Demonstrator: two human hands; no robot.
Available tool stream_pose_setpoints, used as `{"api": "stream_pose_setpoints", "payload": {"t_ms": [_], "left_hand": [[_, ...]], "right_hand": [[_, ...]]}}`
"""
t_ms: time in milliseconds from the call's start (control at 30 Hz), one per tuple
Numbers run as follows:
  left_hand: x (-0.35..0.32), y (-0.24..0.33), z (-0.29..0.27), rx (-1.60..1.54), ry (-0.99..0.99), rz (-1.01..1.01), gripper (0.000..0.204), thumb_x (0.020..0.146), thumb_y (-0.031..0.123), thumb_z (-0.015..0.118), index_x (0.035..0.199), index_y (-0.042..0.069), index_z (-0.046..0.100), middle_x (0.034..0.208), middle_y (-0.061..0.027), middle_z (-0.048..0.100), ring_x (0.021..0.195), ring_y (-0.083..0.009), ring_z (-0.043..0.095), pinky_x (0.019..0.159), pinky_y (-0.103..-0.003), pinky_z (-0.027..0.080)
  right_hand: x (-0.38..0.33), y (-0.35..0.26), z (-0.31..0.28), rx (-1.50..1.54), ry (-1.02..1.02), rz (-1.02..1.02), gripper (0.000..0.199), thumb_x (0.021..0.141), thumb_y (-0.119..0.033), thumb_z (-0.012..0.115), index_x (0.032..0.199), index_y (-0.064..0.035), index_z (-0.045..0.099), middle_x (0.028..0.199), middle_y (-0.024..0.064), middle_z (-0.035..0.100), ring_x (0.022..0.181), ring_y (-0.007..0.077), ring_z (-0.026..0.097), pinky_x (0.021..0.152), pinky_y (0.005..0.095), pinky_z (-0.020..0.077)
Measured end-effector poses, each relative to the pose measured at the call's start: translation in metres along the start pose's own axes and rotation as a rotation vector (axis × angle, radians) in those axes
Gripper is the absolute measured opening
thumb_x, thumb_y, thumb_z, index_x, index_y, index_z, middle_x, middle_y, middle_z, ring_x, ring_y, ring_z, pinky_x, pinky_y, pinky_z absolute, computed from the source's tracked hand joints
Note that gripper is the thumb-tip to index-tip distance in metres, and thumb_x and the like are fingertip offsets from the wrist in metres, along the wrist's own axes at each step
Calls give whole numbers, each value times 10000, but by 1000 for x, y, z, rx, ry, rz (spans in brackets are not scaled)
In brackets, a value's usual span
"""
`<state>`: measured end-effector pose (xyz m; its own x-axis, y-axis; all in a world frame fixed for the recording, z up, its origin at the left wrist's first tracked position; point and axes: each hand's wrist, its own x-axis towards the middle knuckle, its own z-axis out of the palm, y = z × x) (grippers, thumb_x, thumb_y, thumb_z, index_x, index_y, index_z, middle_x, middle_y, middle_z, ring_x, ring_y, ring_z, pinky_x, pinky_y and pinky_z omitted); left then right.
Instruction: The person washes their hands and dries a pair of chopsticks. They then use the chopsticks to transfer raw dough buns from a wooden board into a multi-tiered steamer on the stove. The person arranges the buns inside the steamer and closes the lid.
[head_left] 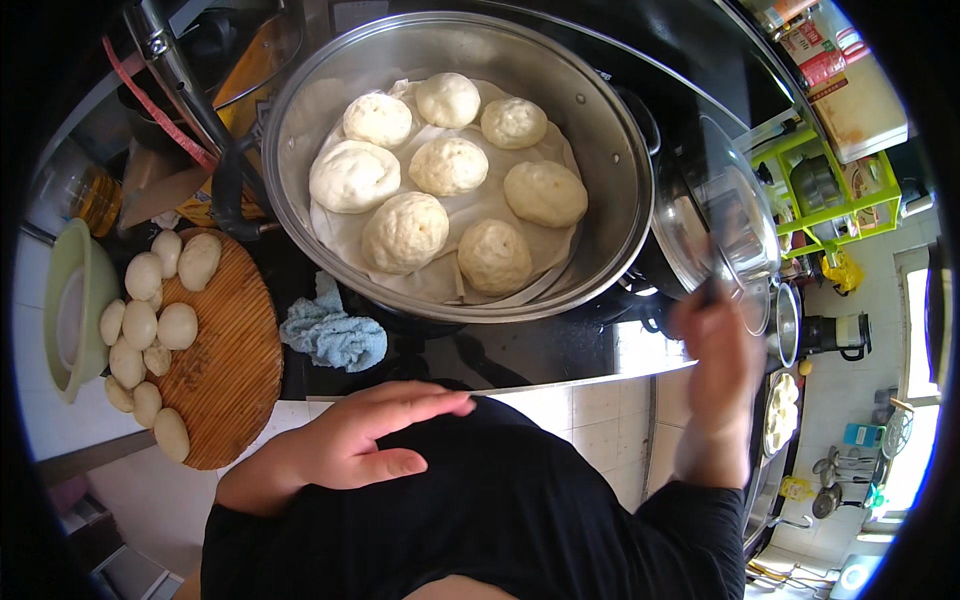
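A wide steel steamer pot [610,150] stands on the stove, lined with white cloth and holding several round dough buns [405,232]. My right hand [718,345] is blurred at the right and grips the knob of a glass pot lid [725,215], held tilted beside the pot's right rim. Lying flat against my dark shirt, my left hand [355,440] has its fingers stretched out and holds nothing.
A round wooden board [235,370] at the left carries several raw dough balls [140,325]. A pale green bowl [75,305] sits at the far left. A blue rag [335,335] lies on the black stovetop before the pot. Shelves and kitchenware fill the right side.
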<state>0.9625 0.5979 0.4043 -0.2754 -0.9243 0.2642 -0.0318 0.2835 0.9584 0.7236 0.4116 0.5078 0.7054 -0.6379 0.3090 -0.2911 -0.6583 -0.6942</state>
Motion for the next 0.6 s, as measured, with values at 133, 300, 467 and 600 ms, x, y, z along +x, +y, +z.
{"api": "stream_pose_setpoints", "payload": {"t_ms": [133, 300, 467, 600], "left_hand": [[-2, -2, -6, -24, -41, 10, 516, 855, 281, 551, 1256, -12, 409, 1160, -128, 531, 1063, -243, 509, 906, -321, 381], [-16, -4, -10, -7, 53, -29, 486, 850, 284, 555, 1222, -11, 452, 1100, -121, 565, 1023, -240, 531, 889, -318, 392], [-21, -8, -11, -49, 74, -38, 474, 837, 267, 568, 1209, -9, 465, 1048, -116, 581, 988, -239, 543, 869, -318, 404], [-26, -11, -17, -34, 91, -25, 450, 832, 243, 575, 1192, -10, 479, 1022, -113, 588, 969, -236, 547, 855, -319, 412]], "right_hand": [[27, 51, -57, -593, 331, -40, 272, 876, -33, 402, 1137, -45, 478, 674, 76, 509, 542, 181, 492, 479, 266, 386], [56, 15, -77, -1070, 116, -93, 478, 819, 19, 446, 1264, -155, 435, 1025, 114, 601, 771, 224, 603, 671, 292, 492], [68, 11, -72, -1356, -240, -97, 445, 802, 38, 471, 1211, -136, 501, 1003, 137, 602, 848, 264, 610, 704, 309, 493], [67, 21, -80, -847, 162, -213, 308, 854, -52, 480, 1161, -55, 503, 865, 122, 610, 707, 192, 594, 618, 286, 465]]}}
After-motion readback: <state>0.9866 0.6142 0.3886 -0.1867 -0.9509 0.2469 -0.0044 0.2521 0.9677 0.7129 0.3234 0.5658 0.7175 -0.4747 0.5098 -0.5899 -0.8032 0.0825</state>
